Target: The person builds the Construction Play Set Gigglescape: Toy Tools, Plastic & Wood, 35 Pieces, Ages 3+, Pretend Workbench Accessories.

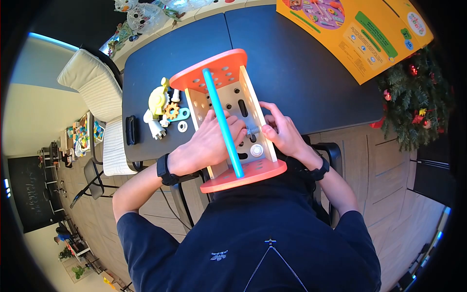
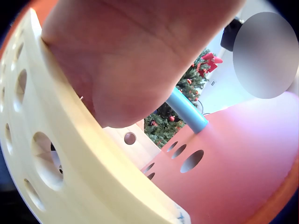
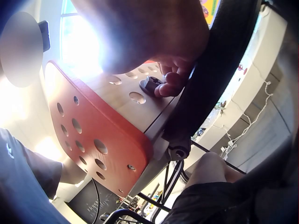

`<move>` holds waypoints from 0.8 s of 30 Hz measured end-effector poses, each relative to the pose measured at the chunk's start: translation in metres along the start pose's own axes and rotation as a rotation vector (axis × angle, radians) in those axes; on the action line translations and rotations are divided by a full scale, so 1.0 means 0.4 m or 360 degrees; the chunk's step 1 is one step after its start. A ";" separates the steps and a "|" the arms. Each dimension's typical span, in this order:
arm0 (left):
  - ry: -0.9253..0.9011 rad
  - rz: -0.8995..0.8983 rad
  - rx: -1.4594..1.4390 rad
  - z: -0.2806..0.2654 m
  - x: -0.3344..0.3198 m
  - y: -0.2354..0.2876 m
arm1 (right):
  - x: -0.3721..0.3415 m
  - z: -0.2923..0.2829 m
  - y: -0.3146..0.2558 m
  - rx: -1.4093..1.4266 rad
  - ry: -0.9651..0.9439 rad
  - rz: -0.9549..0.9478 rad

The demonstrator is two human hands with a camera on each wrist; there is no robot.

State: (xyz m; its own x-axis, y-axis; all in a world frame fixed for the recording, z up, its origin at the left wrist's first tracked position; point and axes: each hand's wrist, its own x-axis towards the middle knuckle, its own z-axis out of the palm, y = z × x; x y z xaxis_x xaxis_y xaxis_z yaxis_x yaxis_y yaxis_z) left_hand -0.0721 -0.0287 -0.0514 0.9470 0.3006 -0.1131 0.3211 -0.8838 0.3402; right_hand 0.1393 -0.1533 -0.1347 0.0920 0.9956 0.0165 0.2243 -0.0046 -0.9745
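Observation:
A toy toolbox has orange-red end panels [image 1: 214,68], pale wooden sides [image 1: 253,100] and a blue rod handle [image 1: 221,117]. It is tilted at the table's near edge, against the person's lap. My left hand [image 1: 209,141] reaches under the rod into the box, its curled fingers at the inner end of a blue-grey threaded bolt [image 1: 253,131]. From outside the right-hand side panel, my right hand [image 1: 282,134] pinches the bolt's dark grey head [image 3: 150,85] at a hole. A round white piece [image 1: 257,150] sits inside the box near the lower end panel.
Left of the toolbox on the dark table [image 1: 170,48] lie a yellow toy part [image 1: 158,100], an orange gear [image 1: 172,111], a teal link [image 1: 183,114], a white ring [image 1: 182,126] and a black case [image 1: 131,130]. A yellow carton [image 1: 340,53] stands at the far right, beside a decorated tree [image 1: 413,97].

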 end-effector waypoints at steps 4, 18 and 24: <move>-0.0043 -0.0045 -0.0142 -0.020 0.007 0.011 | -0.001 0.000 0.005 0.0003 0.0001 -0.0016; -0.0013 -0.0017 -0.0238 -0.032 0.012 0.013 | -0.001 0.004 0.011 0.0019 0.0016 -0.0034; -0.0080 0.0028 -0.0154 0.007 0.020 -0.011 | -0.001 0.003 0.004 0.0003 0.0014 -0.0033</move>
State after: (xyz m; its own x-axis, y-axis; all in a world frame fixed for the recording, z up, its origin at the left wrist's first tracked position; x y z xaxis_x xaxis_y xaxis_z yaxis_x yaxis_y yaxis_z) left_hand -0.0658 -0.0235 -0.0564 0.9523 0.2647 -0.1521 0.3049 -0.8494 0.4309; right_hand 0.1385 -0.1535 -0.1367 0.0961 0.9946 0.0384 0.2243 0.0160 -0.9744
